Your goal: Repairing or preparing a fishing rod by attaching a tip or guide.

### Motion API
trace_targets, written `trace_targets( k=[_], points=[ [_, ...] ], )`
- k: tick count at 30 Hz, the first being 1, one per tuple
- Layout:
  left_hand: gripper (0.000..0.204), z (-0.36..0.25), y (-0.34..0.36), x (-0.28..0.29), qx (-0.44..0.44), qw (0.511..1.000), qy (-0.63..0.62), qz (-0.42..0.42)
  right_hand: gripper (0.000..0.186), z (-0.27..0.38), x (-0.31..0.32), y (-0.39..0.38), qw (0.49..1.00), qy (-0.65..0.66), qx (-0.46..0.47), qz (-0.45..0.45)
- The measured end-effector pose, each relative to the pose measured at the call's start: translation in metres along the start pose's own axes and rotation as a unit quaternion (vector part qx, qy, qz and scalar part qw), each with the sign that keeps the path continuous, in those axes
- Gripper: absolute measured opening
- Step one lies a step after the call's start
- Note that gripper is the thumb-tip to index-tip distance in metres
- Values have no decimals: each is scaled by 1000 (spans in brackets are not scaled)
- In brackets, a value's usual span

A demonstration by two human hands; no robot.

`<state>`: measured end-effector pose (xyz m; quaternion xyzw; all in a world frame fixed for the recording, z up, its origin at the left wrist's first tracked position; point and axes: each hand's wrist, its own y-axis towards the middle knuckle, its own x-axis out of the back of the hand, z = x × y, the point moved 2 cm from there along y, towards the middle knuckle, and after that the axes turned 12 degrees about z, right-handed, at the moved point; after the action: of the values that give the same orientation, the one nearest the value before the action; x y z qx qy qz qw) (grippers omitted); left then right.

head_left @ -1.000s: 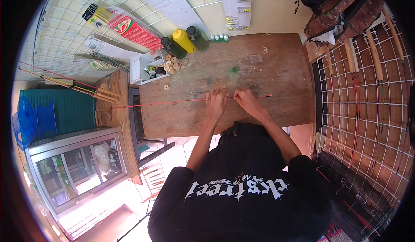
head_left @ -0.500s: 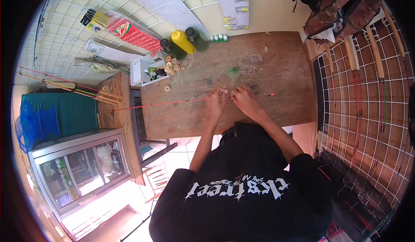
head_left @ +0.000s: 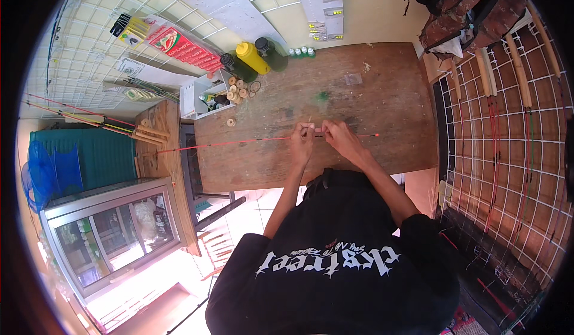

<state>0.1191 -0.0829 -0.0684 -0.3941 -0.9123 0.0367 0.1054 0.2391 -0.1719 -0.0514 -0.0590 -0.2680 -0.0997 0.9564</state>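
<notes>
A thin red rod with dark bands (head_left: 239, 141), which looks like a fishing rod blank, runs across the wooden table (head_left: 382, 101). Its orange tip (head_left: 377, 135) pokes out to the right of my hands. My left hand (head_left: 301, 143) is closed at the rod's middle stretch, thumb and fingertips pinched together. Close beside it, my right hand (head_left: 341, 140) pinches the rod too, knuckles up. A tiny pale strand rises by the left fingertips; what it is I cannot make out.
Wooden rings (head_left: 239, 90) lie by a white box (head_left: 203, 96) at the table's back left. Dark bottles and a yellow squeeze bottle (head_left: 252, 57) stand behind, with small green-and-white bottles (head_left: 302, 52). A wire rack with rods (head_left: 493, 137) lines the right side.
My left hand has shifted slightly to the right and its fingers have turned. The right hand has rolled a little and moved slightly right. The rod stays almost in place.
</notes>
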Motion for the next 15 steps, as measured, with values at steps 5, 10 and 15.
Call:
trace_targets(
  k=[5,10,15],
  points=[
    [17,-17,-2,-5,32,987,157,25,8,6,8,1,1000,6,28,3],
    [14,-17,2,-8,23,980,179,85,10,3,10,-1,997,17,69,2],
    [13,0,6,-4,-12,985,133,112,11,1,12,-3,988,145,41,22]
  ],
)
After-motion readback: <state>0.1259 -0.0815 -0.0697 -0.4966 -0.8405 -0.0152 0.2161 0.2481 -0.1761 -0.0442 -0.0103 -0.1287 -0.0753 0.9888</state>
